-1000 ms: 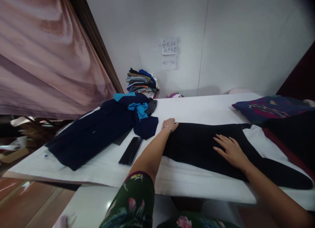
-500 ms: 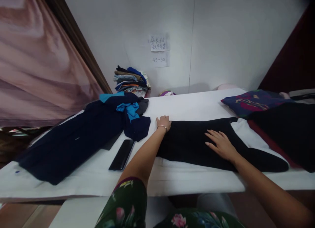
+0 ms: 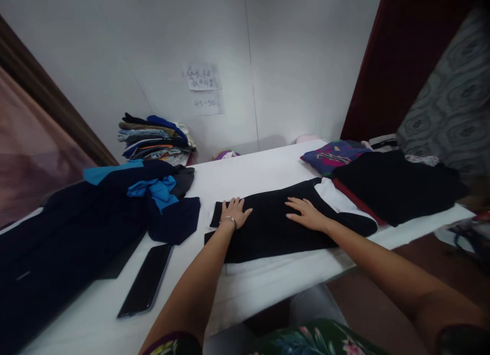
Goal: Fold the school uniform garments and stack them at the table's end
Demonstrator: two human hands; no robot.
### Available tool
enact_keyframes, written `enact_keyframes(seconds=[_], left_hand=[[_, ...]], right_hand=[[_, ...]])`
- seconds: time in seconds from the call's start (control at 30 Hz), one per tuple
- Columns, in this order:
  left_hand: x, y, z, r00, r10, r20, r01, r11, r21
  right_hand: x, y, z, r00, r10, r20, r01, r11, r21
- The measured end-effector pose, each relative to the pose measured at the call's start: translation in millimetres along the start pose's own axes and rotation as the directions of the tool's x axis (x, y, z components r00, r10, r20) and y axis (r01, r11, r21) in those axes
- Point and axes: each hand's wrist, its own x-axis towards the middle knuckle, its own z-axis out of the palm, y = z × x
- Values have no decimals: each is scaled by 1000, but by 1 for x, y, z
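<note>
A black garment lies flat on the white-covered table, with a white part at its right end. My left hand, a bracelet on its wrist, rests with fingers spread at the garment's left end, where two narrow black ends stick out. Farther right, my right hand lies flat on the garment's middle, fingers stretched out. Neither hand grips anything.
A dark phone lies left of my left arm, beside a navy and bright-blue garment. Folded clothes are stacked by the wall. To the right are a patterned purple garment and a larger black garment.
My view has swung to the right. The fingers of my left hand have spread at the garment's left end, where narrow black ends now show. My right hand still lies on the garment.
</note>
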Motion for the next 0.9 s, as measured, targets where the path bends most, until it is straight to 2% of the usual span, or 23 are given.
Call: enact_keyframes(seconds=[0.1, 0.13, 0.3, 0.4, 0.47, 0.53, 0.6, 0.67, 0.77, 0.9], left_hand=[[1, 0, 0, 1000, -6, -1, 6, 1000, 2], [1, 0, 1, 1000, -6, -4, 6, 1000, 3], [1, -1, 1, 1000, -6, -15, 6, 1000, 7], [1, -2, 0, 1000, -10, -16, 10, 1000, 5], [1, -2, -1, 1000, -12, -11, 12, 1000, 5], [1, -2, -2, 1000, -11, -13, 11, 1000, 5], [1, -2, -3, 1000, -11, -21, 11, 1000, 5], [2, -2, -3, 1000, -16, -23, 16, 1000, 3], [1, -2, -3, 1000, -23, -14, 23, 1000, 3], [1, -2, -2, 1000, -17, -12, 18, 1000, 18]], right_hand=[[18, -9, -5, 995, 53, -85, -50, 998, 41], [23, -14, -4, 996, 43, -73, -41, 999, 21], [35, -31, 20, 992, -1, 124, 16, 993, -120], [36, -27, 18, 985, -15, 174, 26, 998, -61], [39, -14, 4, 988, -30, 152, 33, 999, -13], [43, 6, -16, 998, 20, 60, -17, 998, -53], [47, 32, -35, 988, 148, -45, -154, 972, -177], [49, 58, -46, 953, 292, -81, -303, 908, -289], [45, 89, -43, 909, 414, -45, -402, 844, -356], [41, 104, -30, 896, 443, -24, -422, 834, -355]])
